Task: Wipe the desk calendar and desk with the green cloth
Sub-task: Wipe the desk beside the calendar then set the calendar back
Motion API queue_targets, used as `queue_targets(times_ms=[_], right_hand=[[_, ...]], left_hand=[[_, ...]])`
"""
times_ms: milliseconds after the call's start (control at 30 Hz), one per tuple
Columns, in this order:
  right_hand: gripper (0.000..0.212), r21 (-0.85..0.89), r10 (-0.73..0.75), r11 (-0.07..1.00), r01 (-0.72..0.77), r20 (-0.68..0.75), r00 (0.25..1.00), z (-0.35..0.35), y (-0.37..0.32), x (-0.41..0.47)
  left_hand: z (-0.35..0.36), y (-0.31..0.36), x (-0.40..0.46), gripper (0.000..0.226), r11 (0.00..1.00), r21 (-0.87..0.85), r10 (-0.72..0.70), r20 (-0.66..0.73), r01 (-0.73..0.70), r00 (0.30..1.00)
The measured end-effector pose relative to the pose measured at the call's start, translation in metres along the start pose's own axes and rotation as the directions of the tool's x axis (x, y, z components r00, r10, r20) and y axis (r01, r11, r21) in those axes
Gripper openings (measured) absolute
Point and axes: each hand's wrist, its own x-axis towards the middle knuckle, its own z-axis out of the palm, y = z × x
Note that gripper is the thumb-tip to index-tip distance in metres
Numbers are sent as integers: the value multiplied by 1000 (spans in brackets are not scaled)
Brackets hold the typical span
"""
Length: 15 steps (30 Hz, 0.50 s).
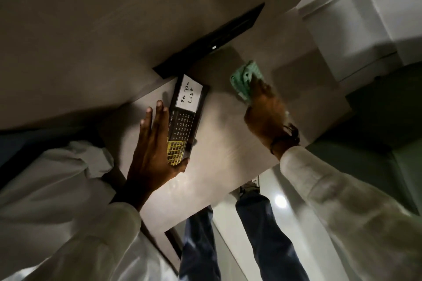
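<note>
The desk calendar (186, 109) is a black frame with a white "To Do List" panel, a dark date grid and a yellow patch. It rests on the pale desk (219, 162). My left hand (155, 148) holds its near end, fingers spread along its left side, thumb under the near corner. To the right, my right hand (265, 109) presses the green cloth (244, 77) flat onto the desk. The cloth sticks out beyond my fingertips, and part of it is hidden under the palm.
A long black bar (212, 41) lies along the wall at the desk's far edge, just behind the calendar. A white cabinet (356, 29) stands to the right. My legs in blue trousers (258, 223) and glossy floor show below the desk's near edge.
</note>
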Motion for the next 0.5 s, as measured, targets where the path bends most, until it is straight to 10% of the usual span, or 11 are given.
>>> queue_targets(times_ms=[100, 267, 333, 400, 500], right_hand=[[96, 49, 93, 992, -115, 321, 943, 20, -9, 1], [72, 337, 118, 934, -115, 11, 993, 7, -25, 16], [59, 427, -148, 903, 43, 216, 965, -10, -105, 10], [52, 480, -120, 877, -30, 279, 953, -13, -127, 33], [61, 381, -91, 923, -48, 339, 936, -8, -132, 54]], left_hand=[[-2, -9, 11, 135, 996, 80, 46, 13, -47, 999], [4, 7, 12, 127, 989, -83, -117, 60, 122, 991], [-34, 36, -54, 114, 804, -256, -583, -161, 536, 796], [-18, 63, -63, 101, 571, -539, -782, -127, 619, 611], [-25, 79, -39, 85, -104, -876, -962, 209, 471, 176]])
